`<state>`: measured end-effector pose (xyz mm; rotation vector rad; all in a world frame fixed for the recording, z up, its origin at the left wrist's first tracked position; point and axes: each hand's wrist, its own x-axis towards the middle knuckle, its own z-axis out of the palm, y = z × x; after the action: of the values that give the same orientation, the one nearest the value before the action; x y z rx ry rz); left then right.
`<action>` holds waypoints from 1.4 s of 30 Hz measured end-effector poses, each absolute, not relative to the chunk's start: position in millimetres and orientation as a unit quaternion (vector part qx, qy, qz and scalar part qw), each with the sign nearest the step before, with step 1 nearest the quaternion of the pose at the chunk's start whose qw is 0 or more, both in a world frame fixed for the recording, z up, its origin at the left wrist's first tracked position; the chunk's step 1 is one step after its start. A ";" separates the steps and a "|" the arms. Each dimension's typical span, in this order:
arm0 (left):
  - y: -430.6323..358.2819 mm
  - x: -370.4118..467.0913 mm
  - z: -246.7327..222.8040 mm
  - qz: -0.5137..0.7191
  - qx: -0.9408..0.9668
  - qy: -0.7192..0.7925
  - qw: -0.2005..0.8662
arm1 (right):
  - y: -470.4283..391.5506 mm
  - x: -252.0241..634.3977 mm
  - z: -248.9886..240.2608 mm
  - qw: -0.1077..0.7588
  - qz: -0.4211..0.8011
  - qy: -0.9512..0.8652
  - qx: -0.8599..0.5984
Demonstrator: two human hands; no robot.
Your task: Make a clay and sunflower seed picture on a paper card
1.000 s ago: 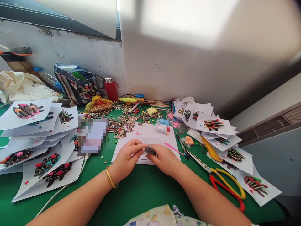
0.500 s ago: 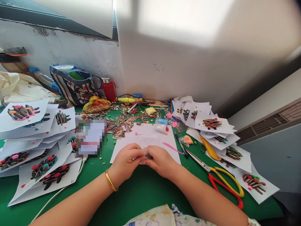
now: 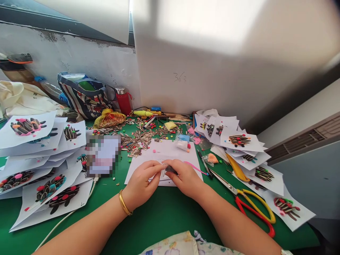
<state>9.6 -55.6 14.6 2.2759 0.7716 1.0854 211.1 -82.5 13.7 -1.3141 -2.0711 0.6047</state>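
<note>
My left hand (image 3: pixel 145 184) and my right hand (image 3: pixel 184 177) meet over the near edge of a white sheet (image 3: pixel 140 166). Between my right thumb and fingers is a small dark lump in clear wrapping (image 3: pixel 170 169). The left fingertips pinch the left side of that wrapping. A pink plastic tool (image 3: pixel 195 166) lies on the sheet just beyond my right hand. Farther up the sheet are a white clay packet (image 3: pixel 182 145) and a blue one (image 3: pixel 183 137). Sunflower seeds (image 3: pixel 138 138) are scattered behind the sheet.
Stacked seed-picture cards stand left (image 3: pixel 34 166) and right (image 3: pixel 239 139). Scissors (image 3: pixel 237 191), a yellow cutter (image 3: pixel 236 166) and a black pen (image 3: pixel 203 161) lie at right. A phone (image 3: pixel 103 154) with a cable is at left. Behind are a striped bag (image 3: pixel 82 95) and red bottle (image 3: pixel 123 102).
My left fingers have shifted and the left thumb has come down. The dark lump now shows more clearly in my right hand, with the fingertips slightly farther apart.
</note>
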 end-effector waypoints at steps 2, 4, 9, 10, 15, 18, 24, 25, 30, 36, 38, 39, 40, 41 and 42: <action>-56.1 9.5 14.9 0.388 0.838 0.292 0.248 | -83.2 210.1 16.5 0.301 0.218 -0.781 -0.501; -56.2 10.1 12.7 0.384 0.830 0.312 0.257 | -85.4 208.0 20.5 0.300 0.215 -0.788 -0.494; -56.8 12.5 3.0 0.412 0.762 0.377 0.328 | -91.2 202.5 24.7 0.295 0.242 -0.797 -0.468; -57.2 12.8 2.2 0.412 0.757 0.377 0.340 | -91.4 202.0 23.4 0.294 0.248 -0.796 -0.468; -59.1 15.1 5.6 0.383 0.768 0.362 0.363 | -88.7 201.2 13.8 0.274 0.236 -0.799 -0.481; -59.8 17.1 6.9 0.378 0.769 0.357 0.372 | -86.5 201.8 11.9 0.240 0.208 -0.809 -0.494; -60.3 16.7 2.7 0.396 0.762 0.353 0.372 | -87.8 201.5 18.3 0.234 0.197 -0.816 -0.491; -59.3 15.9 2.1 0.400 0.760 0.353 0.372 | -87.7 202.7 20.3 0.239 0.198 -0.809 -0.499; -50.4 11.6 0.4 0.438 0.740 0.368 0.354 | -75.7 229.7 28.5 0.221 0.103 -0.735 -0.633; -41.4 8.9 -1.0 0.452 0.714 0.400 0.355 | -56.5 279.0 28.0 0.100 -0.010 -0.668 -0.737; -39.3 8.2 -1.2 0.460 0.699 0.408 0.364 | -54.9 285.1 26.8 0.089 -0.012 -0.648 -0.756; -38.1 7.9 -1.4 0.466 0.688 0.412 0.374 | -54.8 285.9 26.2 0.095 -0.020 -0.641 -0.761; -36.8 7.6 -1.6 0.473 0.674 0.415 0.387 | -54.8 285.5 25.7 0.107 -0.031 -0.636 -0.764; -35.5 7.3 -1.8 0.480 0.658 0.417 0.404 | -55.0 284.0 25.2 0.119 -0.043 -0.632 -0.765; -34.1 7.2 -2.1 0.488 0.642 0.419 0.418 | -55.0 281.8 24.8 0.130 -0.053 -0.630 -0.764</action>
<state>7.2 -34.1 -2.1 1.6094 1.0499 1.2251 281.8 -55.0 24.8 -2.2195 -1.8304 -0.1549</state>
